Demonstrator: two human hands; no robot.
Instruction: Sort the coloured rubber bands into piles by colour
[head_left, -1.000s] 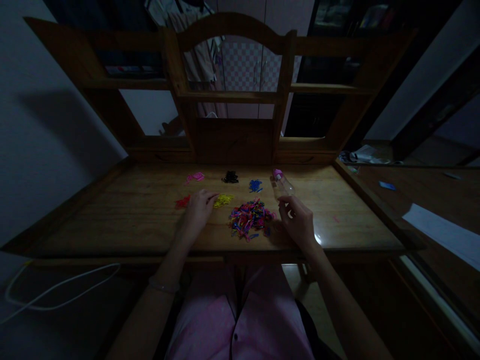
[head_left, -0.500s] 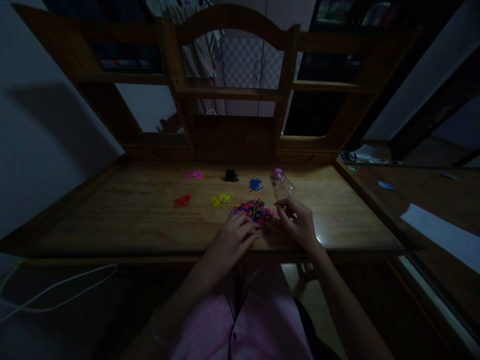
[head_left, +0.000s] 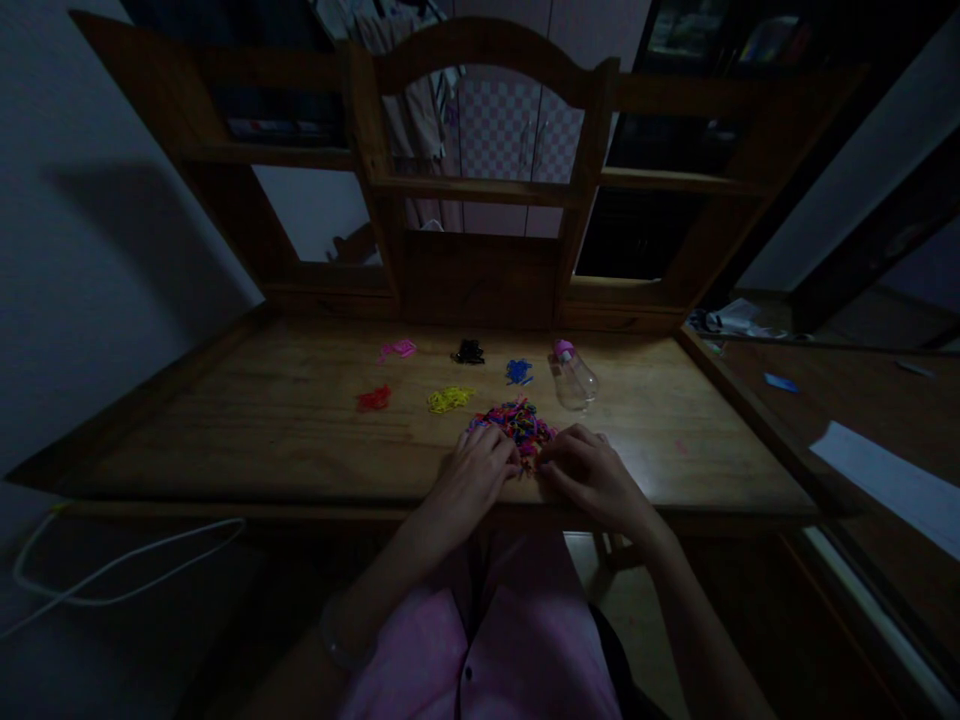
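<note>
A mixed heap of small coloured bands [head_left: 516,421] lies on the wooden desk [head_left: 285,440]. My left hand [head_left: 474,474] rests at the heap's near left edge with fingers curled onto the bands. My right hand [head_left: 586,472] sits at the near right edge, its fingers bent and pinched into the heap. What either hand holds is too small and dark to name. Sorted little piles lie beyond: red [head_left: 373,399], yellow [head_left: 450,399], pink [head_left: 397,349], black [head_left: 468,352] and blue [head_left: 518,371].
A clear bottle with a pink cap [head_left: 573,377] lies on its side right of the blue pile. A wooden hutch with shelves [head_left: 480,190] rises at the desk's back. A white cable [head_left: 112,570] loops on the floor at left. Papers [head_left: 885,475] lie at right.
My left hand moved from the yellow pile to the mixed heap. My right hand came down from beside the bottle to the heap's near right edge. The view shifted slightly.
</note>
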